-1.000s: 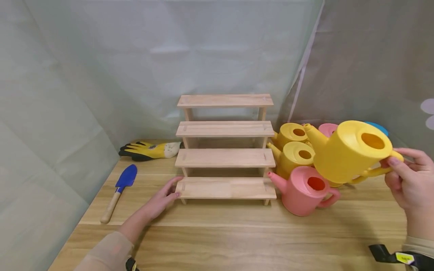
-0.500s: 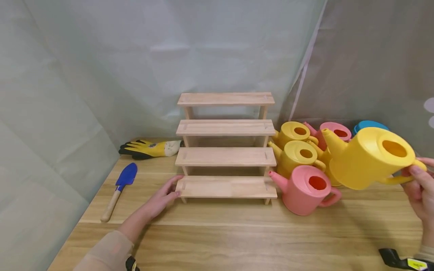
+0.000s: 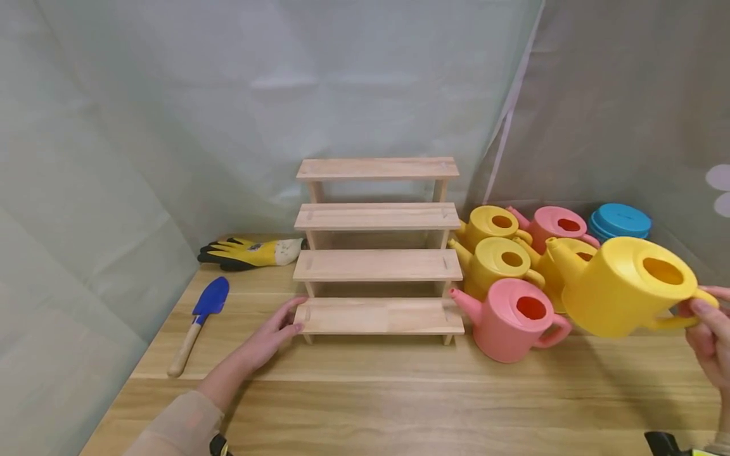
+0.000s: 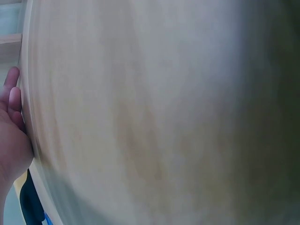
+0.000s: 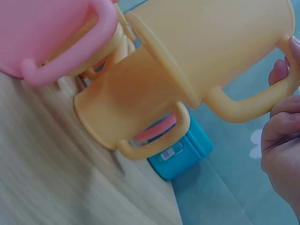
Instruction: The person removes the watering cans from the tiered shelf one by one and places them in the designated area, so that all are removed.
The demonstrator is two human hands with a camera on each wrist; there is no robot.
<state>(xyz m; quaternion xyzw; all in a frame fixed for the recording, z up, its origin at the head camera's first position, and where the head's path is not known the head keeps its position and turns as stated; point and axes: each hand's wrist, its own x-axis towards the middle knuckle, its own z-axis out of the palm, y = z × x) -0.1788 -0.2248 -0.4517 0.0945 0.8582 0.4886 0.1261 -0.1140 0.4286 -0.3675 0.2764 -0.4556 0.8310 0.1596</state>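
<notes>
My right hand (image 3: 713,335) grips the handle of a yellow watering can (image 3: 618,294) at the right, its spout pointing left. The can is held up off the table, and in the right wrist view its base (image 5: 164,61) overlaps another yellow watering can (image 5: 131,101) standing behind it. A pink watering can (image 3: 510,326) stands on the table just left of the held one. My left hand (image 3: 274,332) rests against the left end of the lowest step of a four-tier wooden stand (image 3: 379,315), thumb at the front corner, fingers fairly straight.
Behind the pink can stand two yellow watering cans (image 3: 497,263), close to the stand's right side. Farther back are another pink can (image 3: 550,221) and a blue lidded tub (image 3: 620,220). At the left lie a blue trowel (image 3: 211,296) and yellow-black gloves (image 3: 251,253).
My right hand has carried the yellow watering can right and downward, uncovering the pink can, yellow can and blue tub behind it. My left hand has stayed at the stand.
</notes>
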